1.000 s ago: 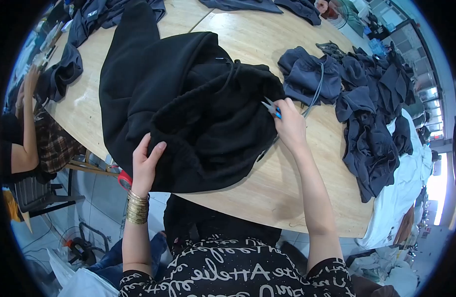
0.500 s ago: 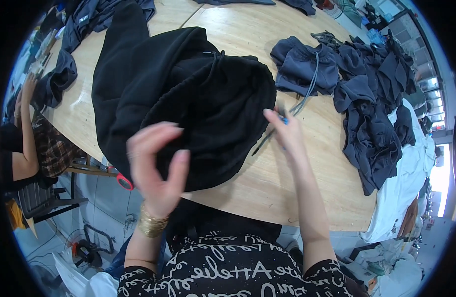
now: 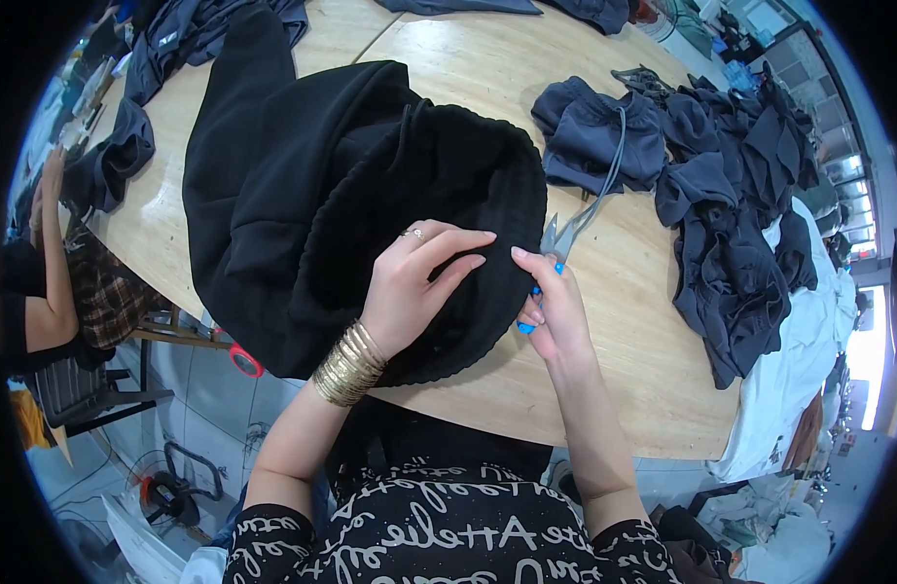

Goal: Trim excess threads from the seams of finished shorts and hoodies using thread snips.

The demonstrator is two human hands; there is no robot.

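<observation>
A pair of black sweatpants point(image 3: 264, 185) lies on the table, one leg stretching to the far left. Its gathered elastic waistband point(image 3: 534, 175) forms a wide open ring, with a dark drawstring point(image 3: 404, 136) at its far side. Over that opening is my left hand point(image 3: 410, 282), thumb and forefinger held apart near the inner right side of the band; its other fingers are mostly hidden. My right hand point(image 3: 556, 307) is closed around scissors point(image 3: 559, 237) with blue handles, blades pointing away from me. The right thumb lies at the waistband's right edge.
Dark blue-grey drawstring shorts point(image 3: 604, 136) lie right of the sweatpants, beside a heap of similar garments point(image 3: 731, 243). White cloth point(image 3: 818, 302) hangs over the right table edge. At far left, another person's arm point(image 3: 52, 234) rests near more dark cloth point(image 3: 108, 161).
My left hand has moved right and away from me, over the opening. The scissors now show clearly in my right hand. The waistband stands wider open, and its drawstring end no longer shows beside my right hand.
</observation>
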